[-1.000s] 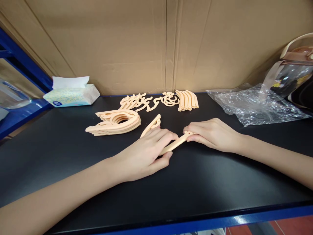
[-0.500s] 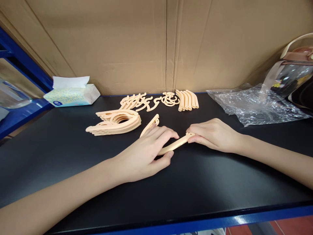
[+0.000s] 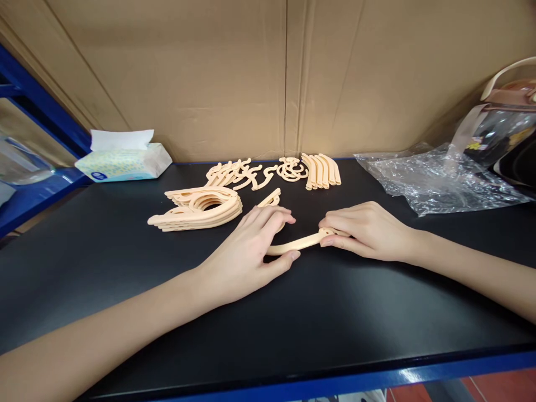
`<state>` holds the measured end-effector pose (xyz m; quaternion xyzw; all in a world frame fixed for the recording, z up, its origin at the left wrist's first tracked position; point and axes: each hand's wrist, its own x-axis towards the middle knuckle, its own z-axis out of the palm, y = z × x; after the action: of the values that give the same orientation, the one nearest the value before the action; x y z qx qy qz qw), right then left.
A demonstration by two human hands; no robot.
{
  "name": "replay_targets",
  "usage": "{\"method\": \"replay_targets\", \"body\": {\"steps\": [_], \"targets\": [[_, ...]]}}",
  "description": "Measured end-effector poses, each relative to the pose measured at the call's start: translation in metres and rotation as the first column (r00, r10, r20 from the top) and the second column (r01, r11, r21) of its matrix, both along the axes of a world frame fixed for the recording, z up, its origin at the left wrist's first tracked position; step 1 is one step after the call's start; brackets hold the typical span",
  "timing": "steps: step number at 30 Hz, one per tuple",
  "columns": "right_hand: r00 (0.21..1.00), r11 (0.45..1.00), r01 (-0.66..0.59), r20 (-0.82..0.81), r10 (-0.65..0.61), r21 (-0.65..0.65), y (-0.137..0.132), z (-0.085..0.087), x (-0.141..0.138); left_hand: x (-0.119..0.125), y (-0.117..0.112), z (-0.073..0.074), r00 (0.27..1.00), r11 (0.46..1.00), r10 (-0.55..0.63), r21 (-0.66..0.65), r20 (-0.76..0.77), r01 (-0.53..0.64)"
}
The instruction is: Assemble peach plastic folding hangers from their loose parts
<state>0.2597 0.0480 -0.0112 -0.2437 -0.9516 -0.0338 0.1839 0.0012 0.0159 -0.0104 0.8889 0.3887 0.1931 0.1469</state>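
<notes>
A beige plastic folding clothes hanger (image 3: 299,243) lies low over the black table between my hands. My left hand (image 3: 251,248) is curled over its middle, thumb on the near side and fingers on the far side, hiding the joint. The hanger's other arm (image 3: 271,197) sticks out beyond those fingers. My right hand (image 3: 362,231) pinches the right end of the near arm between thumb and fingers. Left of them is a stack of folded hangers (image 3: 196,209). Behind lie loose hook pieces (image 3: 264,177), round pieces (image 3: 292,169) and a row of curved arm pieces (image 3: 321,172).
A tissue pack (image 3: 124,159) sits at the back left, by a blue metal frame (image 3: 46,125). Crumpled clear plastic bags (image 3: 435,181) and a clear bottle with a brown lid (image 3: 508,131) are at the right. Cardboard (image 3: 209,72) stands behind the black table (image 3: 318,324).
The hanger's far arm has swung right and away from me, and its near arm lies flatter. My left hand has shifted slightly up with it. My right hand has hardly moved.
</notes>
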Motion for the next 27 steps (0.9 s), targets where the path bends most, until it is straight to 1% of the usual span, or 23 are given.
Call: {"method": "replay_targets", "body": {"steps": [4,9,12,18,20,24,27], "targets": [[1.000,1.000,0.005,0.010,-0.005,0.025,-0.0009,-0.0008,0.0006,0.0001,0.0010,0.0006,0.999,1.000,-0.016,0.016,-0.045,0.017],[1.000,0.998,0.011,0.025,-0.012,0.066,-0.0009,-0.0014,-0.0010,0.0011,0.0008,0.0042,1.000,0.998,-0.007,-0.064,-0.019,0.006],[1.000,0.997,0.009,0.019,-0.011,0.081,-0.0005,-0.0012,-0.0019,0.0017,0.0011,0.0042,1.000,0.997,0.010,-0.082,-0.020,-0.011],[1.000,0.996,-0.002,0.010,0.001,0.093,-0.0012,-0.0018,-0.0016,0.0031,0.0007,0.0067,0.991,0.998,0.006,0.056,-0.135,0.002],[1.000,0.996,-0.005,0.014,0.004,0.086,-0.0013,-0.0021,-0.0015,0.0028,0.0003,0.0076,0.990,0.999,-0.009,0.049,-0.143,0.016],[1.000,0.999,-0.012,0.002,0.012,0.046,-0.0010,-0.0024,-0.0017,0.0009,0.0022,0.0054,0.990,0.995,-0.083,0.048,-0.111,0.089],[1.000,1.000,-0.012,0.002,0.012,-0.006,-0.0009,-0.0022,-0.0014,-0.0005,0.0042,0.0022,0.992,0.994,-0.089,0.063,-0.084,0.094]]}}
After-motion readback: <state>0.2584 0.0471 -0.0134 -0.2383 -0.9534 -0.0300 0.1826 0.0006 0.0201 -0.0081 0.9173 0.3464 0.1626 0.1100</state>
